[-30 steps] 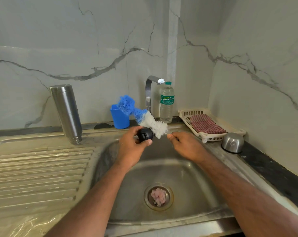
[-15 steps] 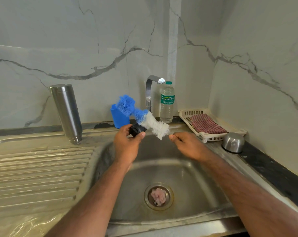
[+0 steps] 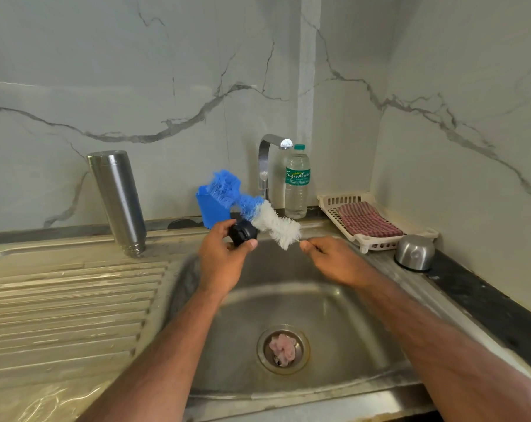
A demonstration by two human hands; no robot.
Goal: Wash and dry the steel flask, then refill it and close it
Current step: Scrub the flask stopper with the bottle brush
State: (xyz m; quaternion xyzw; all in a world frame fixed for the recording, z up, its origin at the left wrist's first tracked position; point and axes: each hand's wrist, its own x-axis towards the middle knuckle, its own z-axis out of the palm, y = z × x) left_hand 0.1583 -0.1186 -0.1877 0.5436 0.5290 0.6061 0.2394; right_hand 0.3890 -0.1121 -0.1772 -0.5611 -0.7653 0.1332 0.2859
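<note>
Our left hand [image 3: 224, 260] has lifted the black cap [image 3: 243, 233] toward the brush [image 3: 273, 224], gripping it. Our right hand [image 3: 334, 258] still pinches the brush wire, so we judge the cap scrubbing continues.

flask [image 3: 118, 202]: brushed steel, dull sheen
sink [image 3: 334, 315]: stainless steel, smooth, smeared
stopper [image 3: 242, 232]: black matt plastic
brush [image 3: 273, 223]: blue and white bristles
cloth [image 3: 369, 219]: red checked weave
basket [image 3: 328, 202]: cream slotted plastic
wall [image 3: 136, 71]: glossy veined marble

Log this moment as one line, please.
step: scrubbing stopper | left hand: holds black stopper | right hand: holds bottle brush | flask: upside down on drainboard
</note>
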